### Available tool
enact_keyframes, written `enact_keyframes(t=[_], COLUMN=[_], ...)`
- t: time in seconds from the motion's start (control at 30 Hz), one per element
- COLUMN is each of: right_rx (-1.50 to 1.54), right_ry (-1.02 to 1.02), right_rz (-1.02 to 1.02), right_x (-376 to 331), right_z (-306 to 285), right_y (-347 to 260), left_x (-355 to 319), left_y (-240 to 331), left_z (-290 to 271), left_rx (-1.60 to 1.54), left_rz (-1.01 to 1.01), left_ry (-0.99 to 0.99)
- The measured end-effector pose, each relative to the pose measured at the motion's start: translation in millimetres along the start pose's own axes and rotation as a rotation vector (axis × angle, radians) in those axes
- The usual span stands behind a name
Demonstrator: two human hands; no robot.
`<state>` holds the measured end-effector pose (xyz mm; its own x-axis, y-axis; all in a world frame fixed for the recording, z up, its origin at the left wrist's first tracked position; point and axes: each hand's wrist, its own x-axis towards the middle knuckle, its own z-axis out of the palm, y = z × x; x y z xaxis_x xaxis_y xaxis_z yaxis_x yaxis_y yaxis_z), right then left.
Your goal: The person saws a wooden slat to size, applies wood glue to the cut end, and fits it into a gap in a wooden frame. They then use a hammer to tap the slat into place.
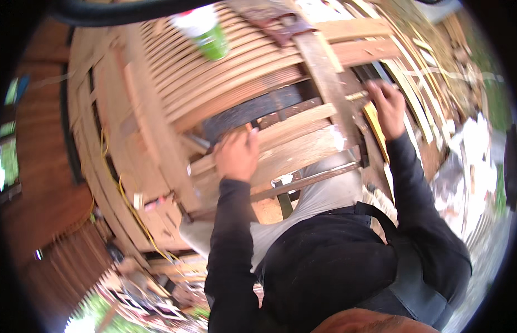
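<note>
Over the near slats of a wooden frame, my left hand is closed, its fingers curled and blurred. A small orange tip shows by its thumb, and what it belongs to cannot be made out. Under that hand runs a narrow wooden slat. My right hand is raised at the right of the frame, thumb and fingers pinched on a short yellowish stick that points left toward a crosswise board. A wider pale board lies nearer to me, above my legs.
Closely set wooden slats fill the far part. On them stand a white and green container and a brown torn bag. A yellow cord runs down the left. Loose wood strips and white sheeting lie right.
</note>
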<state>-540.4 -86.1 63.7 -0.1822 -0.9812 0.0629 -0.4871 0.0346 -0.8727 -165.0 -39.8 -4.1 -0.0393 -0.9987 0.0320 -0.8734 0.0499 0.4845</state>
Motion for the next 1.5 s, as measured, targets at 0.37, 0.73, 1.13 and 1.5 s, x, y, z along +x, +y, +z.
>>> enact_keyframes(t=[0.37,0.73,1.13,1.5], right_rx=[-0.172,-0.435,-0.558,-0.582], right_ry=[-0.847,-1.214,-1.363,-1.421], right_rz=[-0.374,-0.841,-0.82,-0.825], right_x=[-151.0,-162.7,-152.5,-154.3], right_z=[94.9,67.8,67.3,61.6], right_y=[-60.6,-11.8,-12.8,-4.8], left_x=[-75.5,-213.2,-110.9,-122.5], left_y=[10.3,-284.9,-436.2,-431.8], left_z=[-30.4,-15.3,208.5,139.6], left_rx=[-0.482,0.108,0.308,0.197], left_rz=[0.123,-0.34,-0.59,-0.689], left_ry=[0.289,-0.971,-0.162,-0.709])
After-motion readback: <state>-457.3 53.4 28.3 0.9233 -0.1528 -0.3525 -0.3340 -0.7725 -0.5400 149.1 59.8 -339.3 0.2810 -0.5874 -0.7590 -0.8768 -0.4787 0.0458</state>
